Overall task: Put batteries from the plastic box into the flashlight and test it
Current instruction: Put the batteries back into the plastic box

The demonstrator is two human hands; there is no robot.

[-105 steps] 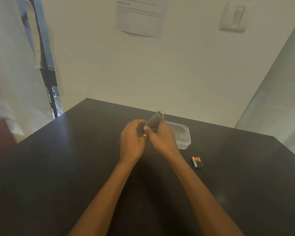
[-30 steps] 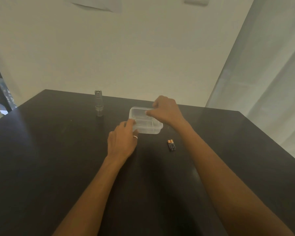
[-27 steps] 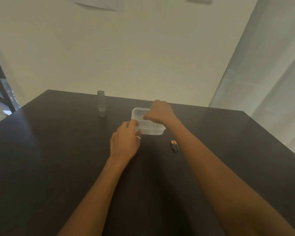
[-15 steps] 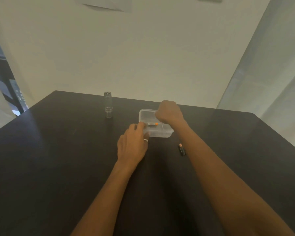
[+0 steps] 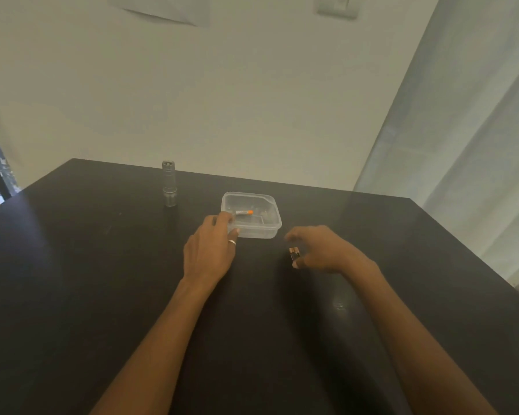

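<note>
A clear plastic box (image 5: 271, 232) sits mid-table with one orange-tipped battery (image 5: 244, 212) lying inside. My left hand (image 5: 210, 250) holds the box's near-left corner, with the thumb on the front wall and the fingers at the left rim. Right of the box, another battery (image 5: 294, 252) lies on the dark table (image 5: 102, 280). My right hand (image 5: 321, 248) arches over that battery with spread fingers, the thumb tip by its near end, not closed on it. The grey flashlight (image 5: 169, 184) stands upright at the far left, away from both hands.
A pale wall runs behind the table's far edge, and a light curtain (image 5: 462, 145) hangs at the right. The table's right edge slants down past my right forearm. A dark frame stands at the far left.
My right hand left the box, where one battery now lies, and came down over the battery on the table. Earlier both hands held the flashlight, which now stands at the far left.
</note>
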